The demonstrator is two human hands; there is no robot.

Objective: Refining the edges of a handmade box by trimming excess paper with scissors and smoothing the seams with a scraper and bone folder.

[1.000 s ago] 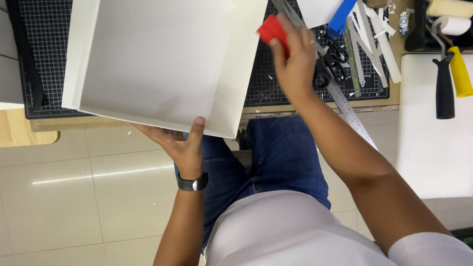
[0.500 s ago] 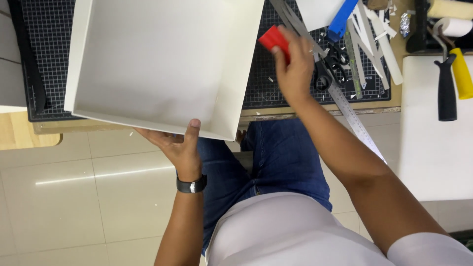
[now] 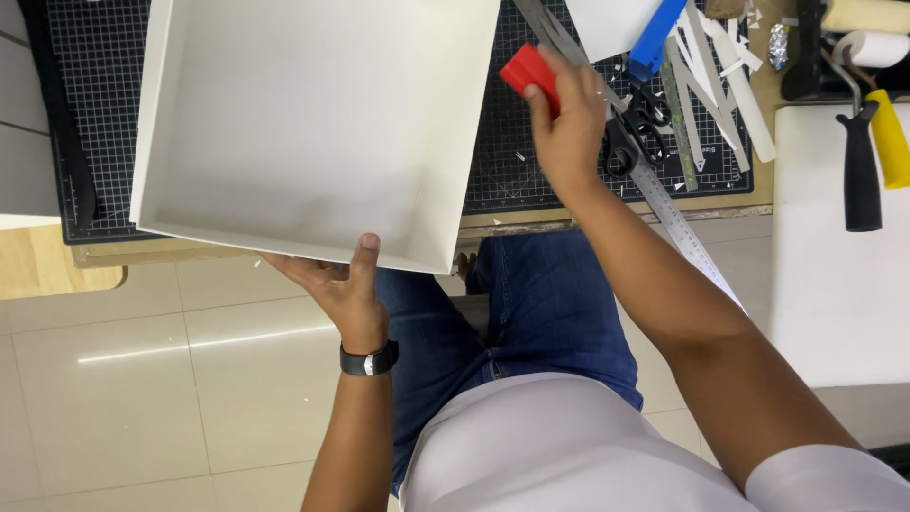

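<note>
A black gridded cutting mat (image 3: pixel 95 114) covers the desk (image 3: pixel 57 270) at the left. Over it sits a shallow white open box (image 3: pixel 303 123), its near edge jutting past the desk edge. The left hand (image 3: pixel 336 284) grips that near wall, thumb inside, fingers beneath; a black wristwatch (image 3: pixel 370 360) is on the wrist. To the right, the right hand (image 3: pixel 569 133) is closed on a small red block (image 3: pixel 529 71) above the mat. Just beside it lie black scissors (image 3: pixel 630 133) and a long steel ruler (image 3: pixel 678 223), then white paper strips (image 3: pixel 720 66), a blue tool (image 3: pixel 656 38), and a black-and-yellow roller (image 3: pixel 872 142).
</note>
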